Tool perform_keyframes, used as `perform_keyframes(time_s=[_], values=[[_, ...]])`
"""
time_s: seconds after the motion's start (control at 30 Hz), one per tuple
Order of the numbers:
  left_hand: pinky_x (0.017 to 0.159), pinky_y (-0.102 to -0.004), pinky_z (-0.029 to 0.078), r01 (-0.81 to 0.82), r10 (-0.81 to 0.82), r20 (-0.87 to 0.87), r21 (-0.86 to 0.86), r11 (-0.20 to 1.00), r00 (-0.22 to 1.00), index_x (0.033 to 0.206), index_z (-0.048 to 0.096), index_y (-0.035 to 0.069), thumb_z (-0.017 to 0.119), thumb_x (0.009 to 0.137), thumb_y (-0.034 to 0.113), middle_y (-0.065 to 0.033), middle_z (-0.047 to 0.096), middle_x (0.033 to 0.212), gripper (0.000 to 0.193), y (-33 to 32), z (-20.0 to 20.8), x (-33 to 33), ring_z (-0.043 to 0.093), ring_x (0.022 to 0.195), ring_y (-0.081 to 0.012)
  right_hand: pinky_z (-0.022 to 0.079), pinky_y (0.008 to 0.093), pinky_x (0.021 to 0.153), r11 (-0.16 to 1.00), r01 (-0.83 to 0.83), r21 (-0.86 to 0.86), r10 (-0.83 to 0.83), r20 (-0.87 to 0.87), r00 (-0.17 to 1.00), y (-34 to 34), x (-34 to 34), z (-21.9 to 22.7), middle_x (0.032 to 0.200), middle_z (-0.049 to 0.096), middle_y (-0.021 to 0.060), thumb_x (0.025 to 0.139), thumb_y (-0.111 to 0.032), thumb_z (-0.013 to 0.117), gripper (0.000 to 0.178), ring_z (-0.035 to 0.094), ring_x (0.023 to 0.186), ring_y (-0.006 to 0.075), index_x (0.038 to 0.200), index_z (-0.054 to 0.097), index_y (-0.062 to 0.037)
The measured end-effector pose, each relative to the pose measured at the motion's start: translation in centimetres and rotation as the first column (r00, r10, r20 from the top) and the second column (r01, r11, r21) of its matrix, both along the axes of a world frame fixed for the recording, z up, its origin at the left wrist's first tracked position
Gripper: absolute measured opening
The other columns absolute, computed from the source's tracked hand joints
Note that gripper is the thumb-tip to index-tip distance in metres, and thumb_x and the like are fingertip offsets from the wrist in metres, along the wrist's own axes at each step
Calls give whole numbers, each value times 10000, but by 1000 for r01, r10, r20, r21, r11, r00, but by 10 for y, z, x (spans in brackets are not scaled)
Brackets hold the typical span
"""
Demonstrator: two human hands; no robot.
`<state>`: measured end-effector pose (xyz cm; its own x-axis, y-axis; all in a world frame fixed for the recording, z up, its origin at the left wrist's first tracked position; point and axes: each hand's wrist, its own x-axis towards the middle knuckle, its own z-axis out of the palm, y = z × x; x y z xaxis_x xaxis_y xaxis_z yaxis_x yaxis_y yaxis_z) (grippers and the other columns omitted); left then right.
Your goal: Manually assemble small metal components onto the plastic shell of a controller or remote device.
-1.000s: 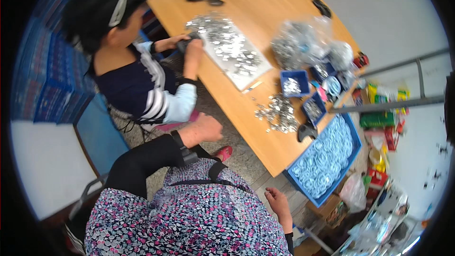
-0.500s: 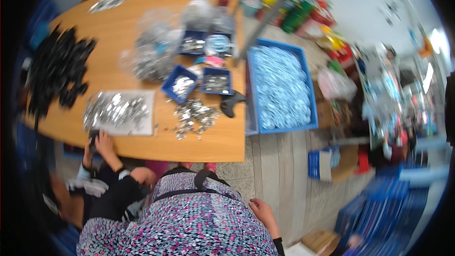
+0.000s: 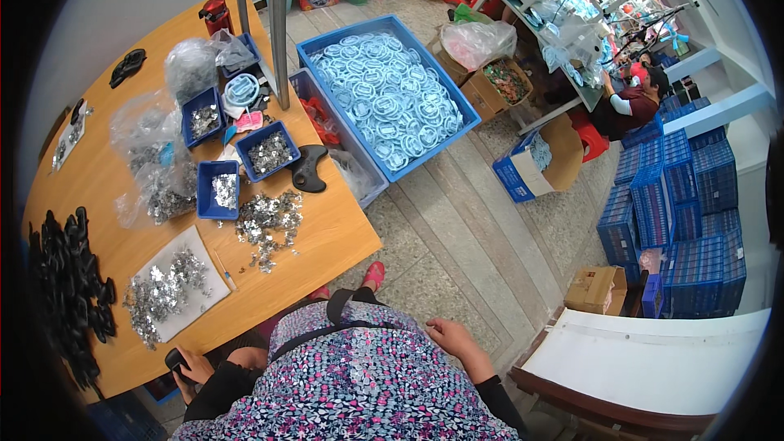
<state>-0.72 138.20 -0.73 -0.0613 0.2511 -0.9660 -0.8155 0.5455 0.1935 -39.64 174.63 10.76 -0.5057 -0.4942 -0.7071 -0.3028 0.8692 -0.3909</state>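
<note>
My right hand point(image 3: 453, 338) hangs beside my patterned apron over the floor, its fingers loosely bent with nothing visible in them. At the table's near edge, my left hand point(image 3: 248, 357) shows only in part below a black sleeve; its fingers are hidden. Just left of it, what looks like another person's hand point(image 3: 194, 366) holds a small black object point(image 3: 175, 359). On the table point(image 3: 318, 237) above lie a white board point(image 3: 211, 285) with a heap of small silvery pieces point(image 3: 167, 290), a thin stick point(image 3: 224, 269) and a loose silvery pile point(image 3: 269, 224).
Blue bins point(image 3: 217, 208) of silvery parts, plastic bags point(image 3: 151, 131) and black curved pieces point(image 3: 69, 294) occupy the table. A large blue crate point(image 3: 465, 122) of pale blue rings stands right of it. Farther right are cartons point(image 3: 592, 287), stacked blue crates point(image 3: 702, 253) and a seated person point(image 3: 625, 110).
The view has swung to the right, so the table now sits farther left and tilted. Both my hands stay low beside my body. The other person's hand still holds the black object.
</note>
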Motion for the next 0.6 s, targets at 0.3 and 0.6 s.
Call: perform_keyframes(time_s=[0.3, 0.6], values=[[767, -438, 532, -61, 40, -468, -29, 998, 883, 984, 754, 99, 664, 832, 264, -142, 733, 979, 242, 18, -97, 63, 679, 862, -311, 531, 418, 841, 999, -43, -33, 44, 59, 997, -14, -17, -2, 1053, 701, 199, 912, -370, 621, 417, 677, 972, 358, 1187, 663, -59], [608, -375, 510, -621, 427, -596, -158, 768, 680, 805, 737, 102, 656, 827, 169, -92, 697, 781, 107, 149, -55, 180, 652, 717, -210, 526, 362, 835, 989, 87, -118, -98, -87, 991, -1, 13, -58, 1020, 716, 221, 890, -165, 637, 341, 694, 947, 260, 1177, 658, 19]])
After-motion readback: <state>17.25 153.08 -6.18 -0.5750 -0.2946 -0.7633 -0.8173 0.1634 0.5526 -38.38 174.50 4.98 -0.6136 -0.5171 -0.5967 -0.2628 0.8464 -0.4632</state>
